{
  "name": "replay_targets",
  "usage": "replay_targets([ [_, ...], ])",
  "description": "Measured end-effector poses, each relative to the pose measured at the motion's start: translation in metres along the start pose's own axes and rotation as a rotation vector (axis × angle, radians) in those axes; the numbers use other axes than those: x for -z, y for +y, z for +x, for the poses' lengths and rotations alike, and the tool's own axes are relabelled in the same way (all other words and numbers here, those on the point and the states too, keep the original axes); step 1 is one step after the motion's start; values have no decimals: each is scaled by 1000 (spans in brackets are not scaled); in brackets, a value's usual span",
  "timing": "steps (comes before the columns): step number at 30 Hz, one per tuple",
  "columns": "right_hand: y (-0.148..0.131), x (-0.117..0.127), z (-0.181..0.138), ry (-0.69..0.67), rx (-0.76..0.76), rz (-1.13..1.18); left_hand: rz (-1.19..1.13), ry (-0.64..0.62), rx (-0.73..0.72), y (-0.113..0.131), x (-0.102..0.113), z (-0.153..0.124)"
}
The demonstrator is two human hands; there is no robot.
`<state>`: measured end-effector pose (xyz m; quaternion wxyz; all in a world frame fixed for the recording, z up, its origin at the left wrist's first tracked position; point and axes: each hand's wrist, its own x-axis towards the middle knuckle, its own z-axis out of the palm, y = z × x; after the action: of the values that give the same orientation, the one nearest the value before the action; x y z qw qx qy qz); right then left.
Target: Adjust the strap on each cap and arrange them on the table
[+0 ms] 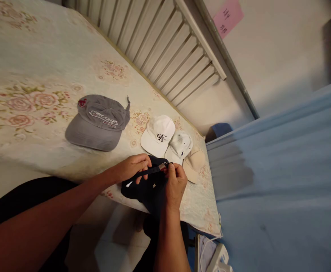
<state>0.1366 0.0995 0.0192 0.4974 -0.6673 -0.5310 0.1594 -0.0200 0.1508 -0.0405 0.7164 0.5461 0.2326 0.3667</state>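
Note:
A dark navy cap (147, 189) lies at the near edge of a floral mattress (40, 68). My left hand (133, 167) is closed on its back strap from the left. My right hand (175, 181) pinches the same strap at its small metal buckle (162, 165). A grey cap (97, 122) with white lettering lies further left on the mattress. Just beyond my hands sit a white cap (157, 135) with a black logo, a second white cap (179, 145) and a beige cap (194, 164), overlapping one another.
A metal bed rail (177, 49) with slats runs along the mattress's far side against a wall bearing a pink note (228, 16). Blue fabric (281, 170) fills the right. White objects (215, 257) lie on the floor below.

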Motion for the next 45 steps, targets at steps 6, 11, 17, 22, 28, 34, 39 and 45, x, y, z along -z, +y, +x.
replay_targets([
  [6, -4, -4, 0, -36, -64, 69, -24, 32, 9, 3, -2, -1],
  [11, -6, -7, -2, -45, -42, 47, -73, -4, 14, 4, -1, 0],
  [17, -9, -6, -1, -60, 28, 4, -184, -41, 59, 6, -1, 0],
  [22, -11, -5, 1, -74, 49, -6, -201, -68, 67, 10, -1, -1],
  [28, -11, -3, 4, -101, 42, -1, -196, -91, 94, 11, -1, -3],
  [34, -12, -2, 7, -53, 1, -12, -223, -68, 125, 11, -1, -2],
  [39, -9, -2, 8, -46, -21, 12, -213, -83, 141, 14, -1, -3],
  [45, -3, -3, 8, -54, -57, 67, -146, -75, 132, 14, 0, -2],
])
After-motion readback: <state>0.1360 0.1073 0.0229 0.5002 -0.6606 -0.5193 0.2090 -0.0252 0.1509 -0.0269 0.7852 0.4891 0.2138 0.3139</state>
